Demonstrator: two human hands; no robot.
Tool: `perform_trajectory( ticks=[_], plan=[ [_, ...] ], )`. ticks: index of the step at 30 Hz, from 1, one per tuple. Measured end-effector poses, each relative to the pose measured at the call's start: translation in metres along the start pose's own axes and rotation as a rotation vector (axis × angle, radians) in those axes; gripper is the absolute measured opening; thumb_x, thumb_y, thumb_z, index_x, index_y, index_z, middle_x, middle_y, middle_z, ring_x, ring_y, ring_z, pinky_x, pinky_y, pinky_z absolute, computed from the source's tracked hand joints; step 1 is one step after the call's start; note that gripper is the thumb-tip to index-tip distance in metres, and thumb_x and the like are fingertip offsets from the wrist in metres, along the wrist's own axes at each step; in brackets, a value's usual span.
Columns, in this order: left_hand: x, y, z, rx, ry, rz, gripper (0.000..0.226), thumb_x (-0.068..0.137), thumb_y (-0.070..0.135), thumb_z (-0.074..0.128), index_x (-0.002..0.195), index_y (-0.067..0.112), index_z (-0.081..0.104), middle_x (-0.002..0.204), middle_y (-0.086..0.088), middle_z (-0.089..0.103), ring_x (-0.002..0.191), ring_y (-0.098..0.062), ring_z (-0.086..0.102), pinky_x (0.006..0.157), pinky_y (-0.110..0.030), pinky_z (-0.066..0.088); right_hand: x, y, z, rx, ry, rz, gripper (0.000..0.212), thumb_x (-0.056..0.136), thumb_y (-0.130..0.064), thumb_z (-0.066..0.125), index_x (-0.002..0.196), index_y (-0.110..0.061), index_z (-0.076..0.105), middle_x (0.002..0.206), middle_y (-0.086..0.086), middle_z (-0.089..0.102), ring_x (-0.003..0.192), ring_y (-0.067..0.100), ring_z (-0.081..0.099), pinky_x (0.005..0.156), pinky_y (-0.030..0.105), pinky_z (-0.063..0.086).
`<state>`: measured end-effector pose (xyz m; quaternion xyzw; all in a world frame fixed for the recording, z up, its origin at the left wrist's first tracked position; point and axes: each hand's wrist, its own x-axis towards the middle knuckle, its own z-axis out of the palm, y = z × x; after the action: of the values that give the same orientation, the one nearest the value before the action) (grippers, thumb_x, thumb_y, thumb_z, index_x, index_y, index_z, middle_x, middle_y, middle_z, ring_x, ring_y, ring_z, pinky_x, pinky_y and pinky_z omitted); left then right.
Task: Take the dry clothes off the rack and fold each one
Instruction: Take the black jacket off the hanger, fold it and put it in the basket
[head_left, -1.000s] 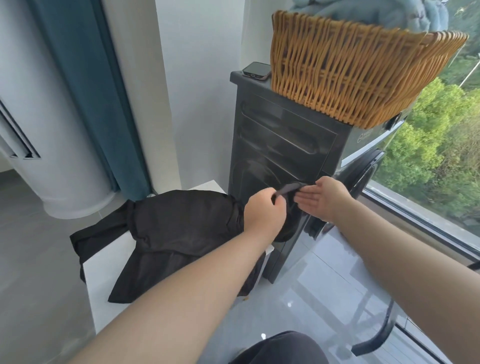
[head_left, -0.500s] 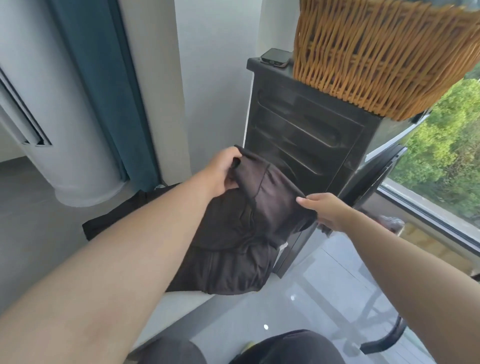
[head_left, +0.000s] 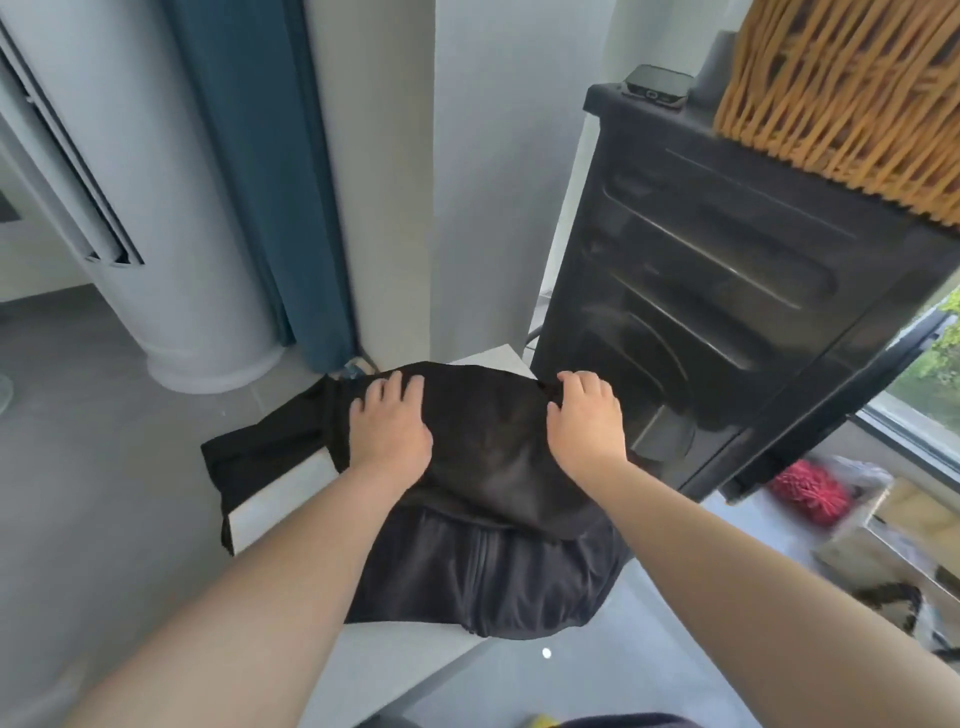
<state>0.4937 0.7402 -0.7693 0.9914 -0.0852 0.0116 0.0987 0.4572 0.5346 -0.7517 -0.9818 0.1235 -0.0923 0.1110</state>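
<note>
Step in hand: folding. The black garment (head_left: 488, 457) is lying on the white table (head_left: 275, 493), covering most of the top. One layer is doubled over toward the far edge, and a lower layer with a centre seam is spilling past the near right edge. A loose limb of the cloth is trailing off the left edge toward the floor.

The left hand (head_left: 389, 426) is lying flat on the far left part of the upper layer, fingers straight and slightly spread, pressing the cloth down. The right hand (head_left: 587, 415) is sitting at the far right edge of that layer, fingers curled over the hem and holding it near the table's far right corner. The rack itself is not appearing in view.

Judgement: the first fold is being laid and smoothed, so this garment is partly done and the task as a whole is well short of finished.

Next move, as judged: the trailing limb at the left edge is needing to be brought in over the body, and the overhanging lower layer is needing to be folded up onto the table. The cloth is looking thin and slippery, so one hand is likely needing to pin the fold while the other is drawing
</note>
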Motion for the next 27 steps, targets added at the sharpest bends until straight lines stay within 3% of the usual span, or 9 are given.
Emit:
perform_trajectory(
  ticks=[2, 4, 8, 16, 19, 22, 24, 27],
  plan=[
    [-0.005, 0.003, 0.02, 0.113, -0.056, 0.234, 0.055, 0.098, 0.031, 0.037, 0.15, 0.024, 0.018, 0.158, -0.002, 0.014, 0.145, -0.026, 0.009, 0.116, -0.048, 0.015, -0.011, -0.008, 0.025, -0.078, 0.01, -0.097, 0.047, 0.097, -0.02, 0.042, 0.142, -0.009, 0.037, 0.147, 0.012, 0.036, 0.137, 0.03, 0.03, 0.114, 0.041, 0.021],
    [-0.008, 0.003, 0.038, 0.174, -0.17, 0.329, 0.054, 0.101, 0.04, 0.026, 0.151, 0.029, 0.009, 0.16, 0.001, 0.002, 0.146, -0.024, -0.004, 0.117, -0.049, 0.004, -0.021, -0.008, 0.044, -0.165, -0.117, -0.156, 0.052, 0.101, -0.029, 0.033, 0.149, -0.014, 0.023, 0.157, 0.009, 0.019, 0.145, 0.027, 0.013, 0.118, 0.044, 0.009],
    [-0.013, -0.017, 0.072, 0.128, -0.359, 0.207, 0.058, 0.098, 0.053, 0.014, 0.15, 0.035, -0.004, 0.159, 0.007, -0.01, 0.145, -0.022, -0.014, 0.117, -0.051, -0.002, -0.038, 0.005, 0.085, -0.232, -0.45, -0.15, 0.059, 0.1, -0.048, 0.016, 0.152, -0.026, -0.003, 0.16, 0.0, -0.007, 0.147, 0.021, -0.009, 0.118, 0.045, 0.0],
    [-0.008, -0.023, 0.081, 0.032, -0.357, 0.207, 0.057, 0.098, 0.053, 0.019, 0.15, 0.036, 0.003, 0.159, 0.01, -0.008, 0.146, -0.021, -0.013, 0.117, -0.049, -0.002, -0.044, -0.015, 0.096, -0.272, -0.356, -0.07, 0.061, 0.1, -0.032, 0.026, 0.152, -0.018, -0.001, 0.16, 0.005, -0.008, 0.147, 0.024, -0.008, 0.117, 0.049, 0.002],
    [-0.002, -0.029, 0.072, -0.116, -0.368, 0.217, 0.051, 0.1, 0.038, 0.032, 0.15, 0.031, 0.02, 0.159, 0.009, 0.004, 0.147, -0.017, -0.003, 0.118, -0.042, 0.003, -0.048, -0.049, 0.097, -0.044, -0.289, -0.027, 0.063, 0.099, -0.021, 0.036, 0.152, -0.017, 0.003, 0.16, 0.004, -0.007, 0.147, 0.021, -0.006, 0.117, 0.047, 0.007],
    [0.005, -0.047, 0.06, -0.407, -0.247, 0.107, 0.039, 0.095, 0.012, 0.042, 0.132, 0.018, 0.053, 0.149, 0.003, 0.036, 0.138, -0.015, 0.03, 0.114, -0.029, 0.023, -0.05, -0.068, 0.101, 0.072, -0.48, -0.032, 0.055, 0.103, -0.035, 0.025, 0.152, -0.026, 0.002, 0.16, 0.003, -0.008, 0.147, 0.022, -0.01, 0.116, 0.049, 0.004],
    [0.007, -0.063, 0.048, -0.43, -0.084, 0.003, 0.033, 0.09, 0.005, 0.043, 0.114, 0.013, 0.065, 0.129, -0.001, 0.055, 0.119, -0.019, 0.05, 0.1, -0.028, 0.039, -0.048, -0.071, 0.102, -0.021, -0.584, -0.049, 0.058, 0.102, -0.043, 0.022, 0.152, -0.03, -0.003, 0.159, 0.004, -0.014, 0.146, 0.024, -0.015, 0.115, 0.052, 0.002],
    [0.008, -0.087, 0.034, -0.424, 0.097, -0.216, 0.031, 0.087, 0.002, 0.042, 0.101, 0.012, 0.068, 0.109, -0.005, 0.06, 0.099, -0.024, 0.056, 0.077, -0.031, 0.043, -0.038, -0.079, 0.098, -0.097, -0.694, -0.03, 0.062, 0.1, -0.045, 0.025, 0.151, -0.033, -0.008, 0.157, 0.006, -0.022, 0.145, 0.026, -0.019, 0.114, 0.057, 0.004]
  ],
)
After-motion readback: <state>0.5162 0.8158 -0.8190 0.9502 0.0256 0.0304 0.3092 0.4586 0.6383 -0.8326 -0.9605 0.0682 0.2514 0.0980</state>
